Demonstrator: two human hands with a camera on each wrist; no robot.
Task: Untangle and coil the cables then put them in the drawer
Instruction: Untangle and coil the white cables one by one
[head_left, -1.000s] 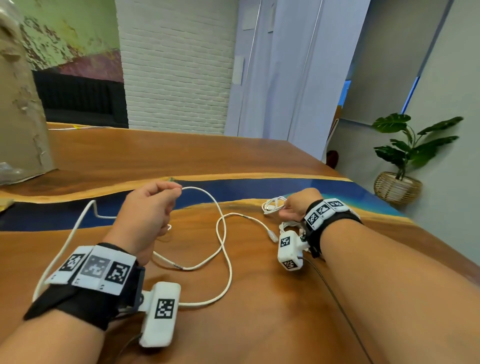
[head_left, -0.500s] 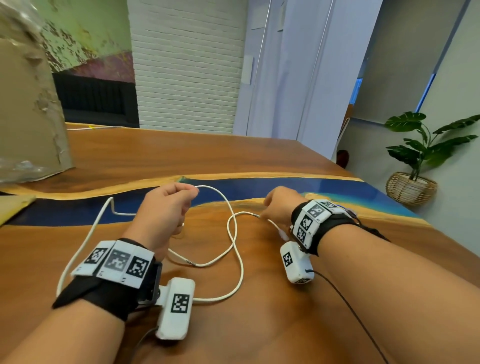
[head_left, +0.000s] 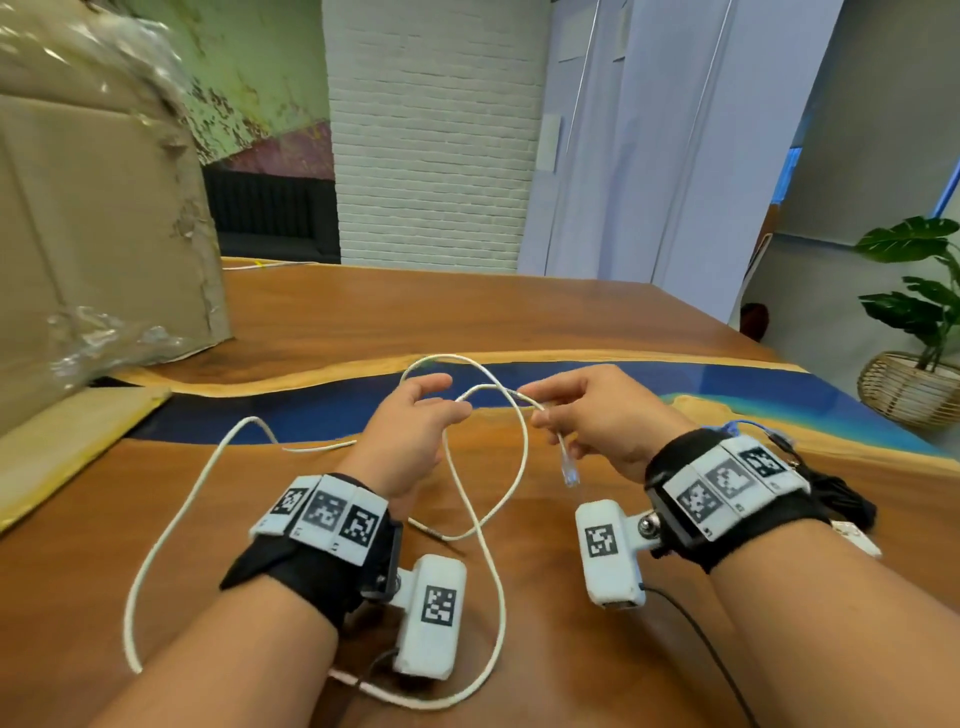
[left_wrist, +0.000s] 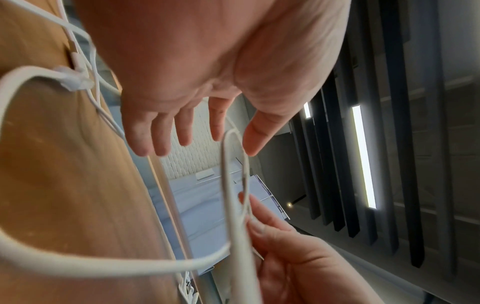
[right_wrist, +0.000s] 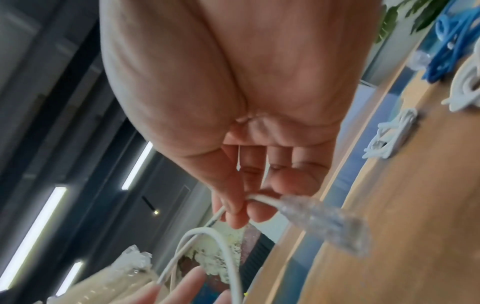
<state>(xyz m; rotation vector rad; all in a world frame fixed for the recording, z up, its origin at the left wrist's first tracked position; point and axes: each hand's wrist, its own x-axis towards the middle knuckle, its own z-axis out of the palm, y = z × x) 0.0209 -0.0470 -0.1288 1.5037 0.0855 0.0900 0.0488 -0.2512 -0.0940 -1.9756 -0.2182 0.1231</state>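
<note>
A long white cable (head_left: 498, 587) lies in loose loops on the wooden table (head_left: 519, 312), with one loop raised between my hands. My right hand (head_left: 540, 410) pinches the cable just behind its clear plug (head_left: 569, 470), which hangs down; the right wrist view shows thumb and fingers closed on the cord (right_wrist: 249, 200) and the plug (right_wrist: 327, 224). My left hand (head_left: 447, 400) is open with its fingers spread. The raised loop (left_wrist: 233, 135) passes between its thumb and index finger. No drawer is in view.
A plastic-wrapped cardboard box (head_left: 104, 234) stands at the back left. A thinner white cable (head_left: 311, 447) lies under my left hand. Behind my right wrist are a blue cable (right_wrist: 454, 41) and a coiled white cable (right_wrist: 394, 133). The table's edge and a potted plant (head_left: 909, 384) are to the right.
My right hand picked the plug end up off the table and brought it left toward my left hand. My left hand opened from its fist around the cable.
</note>
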